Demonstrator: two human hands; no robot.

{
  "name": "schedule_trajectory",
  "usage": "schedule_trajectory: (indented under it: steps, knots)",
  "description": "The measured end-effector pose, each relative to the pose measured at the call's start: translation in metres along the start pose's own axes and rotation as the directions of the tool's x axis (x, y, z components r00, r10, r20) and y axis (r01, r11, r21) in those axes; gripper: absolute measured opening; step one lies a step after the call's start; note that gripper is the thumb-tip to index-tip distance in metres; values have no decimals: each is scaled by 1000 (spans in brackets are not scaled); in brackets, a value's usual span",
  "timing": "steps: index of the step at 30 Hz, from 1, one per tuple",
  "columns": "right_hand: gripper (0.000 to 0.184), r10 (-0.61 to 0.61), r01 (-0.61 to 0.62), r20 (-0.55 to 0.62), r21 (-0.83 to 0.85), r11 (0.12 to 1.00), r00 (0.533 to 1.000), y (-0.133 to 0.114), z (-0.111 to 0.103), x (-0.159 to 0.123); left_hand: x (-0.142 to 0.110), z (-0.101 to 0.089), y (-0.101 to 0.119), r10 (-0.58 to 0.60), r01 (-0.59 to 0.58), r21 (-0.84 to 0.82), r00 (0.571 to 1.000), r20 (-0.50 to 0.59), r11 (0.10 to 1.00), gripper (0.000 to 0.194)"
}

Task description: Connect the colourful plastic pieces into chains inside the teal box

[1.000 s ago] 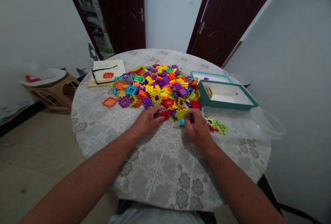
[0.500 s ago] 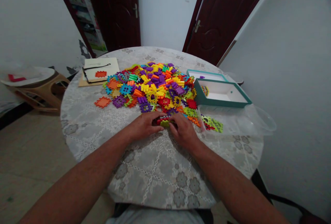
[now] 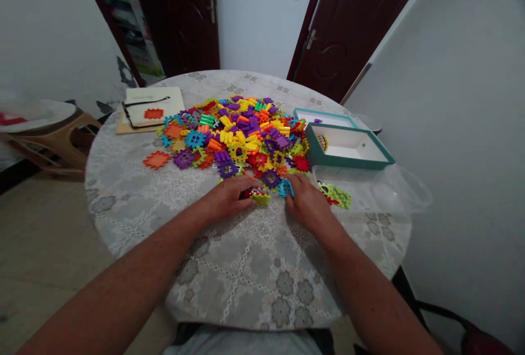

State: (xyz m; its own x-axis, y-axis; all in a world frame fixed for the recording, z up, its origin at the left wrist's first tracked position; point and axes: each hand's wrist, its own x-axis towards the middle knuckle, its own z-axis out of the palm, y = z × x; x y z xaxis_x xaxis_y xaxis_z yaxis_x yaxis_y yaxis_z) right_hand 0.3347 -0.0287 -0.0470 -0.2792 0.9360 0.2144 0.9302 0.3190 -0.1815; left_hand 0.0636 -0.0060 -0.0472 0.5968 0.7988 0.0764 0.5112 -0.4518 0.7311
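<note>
At the near edge of a heap of plastic building pieces (image 3: 240, 139), my left hand (image 3: 227, 196) is closed round a small stack of interlocking building tiles (image 3: 260, 196), with red, white and lime green showing. A short gap to the right, my right hand (image 3: 305, 199) pinches a light blue building tile (image 3: 286, 187) between thumb and fingers. A purple tile (image 3: 271, 179) lies on the heap just beyond both hands. My left hand's fingers partly hide the stack.
A teal box (image 3: 353, 163) with a white inside stands at the right, a clear plastic container (image 3: 381, 191) in front of it. Glasses (image 3: 135, 125) lie on a notebook (image 3: 174, 100) at the back left. One orange tile (image 3: 156, 159) lies on the patterned tablecloth (image 3: 241, 267).
My right hand has left the stack and moved a little right; a light blue tile now shows in it. My left hand still holds the stack. The view has shifted slightly.
</note>
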Motion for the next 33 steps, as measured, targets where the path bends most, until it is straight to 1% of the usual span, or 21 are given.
schedule_trajectory:
  steps: [3,6,8,10,12,15,17,19,23,26,28,30,32,33]
  knots:
    - [48,-14,14,0,-10,1000,1000,-2,4,1,0,0,0,-16,16,6,1000,-13,1000,42]
    - [50,7,-7,-25,13,1000,1000,-3,5,1,0,-1,0,-3,5,46,999,-51,999,42]
    - [41,3,-3,-16,43,999,1000,-2,4,2,0,-1,0,16,-11,63,997,-72,998,40]
    - [25,-10,10,1,74,997,1000,0,3,3,0,-1,-1,22,-18,52,997,-71,998,37]
    - [18,-10,12,-16,104,994,1000,2,1,4,0,-1,-1,19,-17,33,998,-56,999,36]
    - [24,0,25,-144,169,985,990,2,-4,5,1,0,1,22,-20,28,999,-40,999,37]
    - [28,-13,63,-216,229,971,976,-2,-8,5,1,1,2,24,-23,25,999,-42,999,39]
    - [28,-49,112,-214,293,950,976,-9,-10,4,1,2,3,25,-25,12,998,-57,1000,42]
    - [27,-155,188,-114,413,891,981,-26,-10,0,2,4,0,43,-42,7,994,-98,999,45]
    - [37,-225,232,-79,525,819,971,-30,-7,-1,2,6,-5,115,-112,31,987,-111,993,40]
    - [42,-234,226,-65,598,769,970,-28,-4,-1,3,8,-7,172,-169,31,978,-116,985,38]
    - [41,-186,206,-98,616,761,978,-23,1,2,3,8,-7,195,-194,23,974,-118,981,35]
    - [39,-141,215,-172,562,799,975,-17,6,5,3,8,-7,187,-186,19,974,-124,982,30]
    - [39,-143,227,-197,520,823,970,-15,9,6,3,8,-6,179,-178,18,976,-128,984,27]
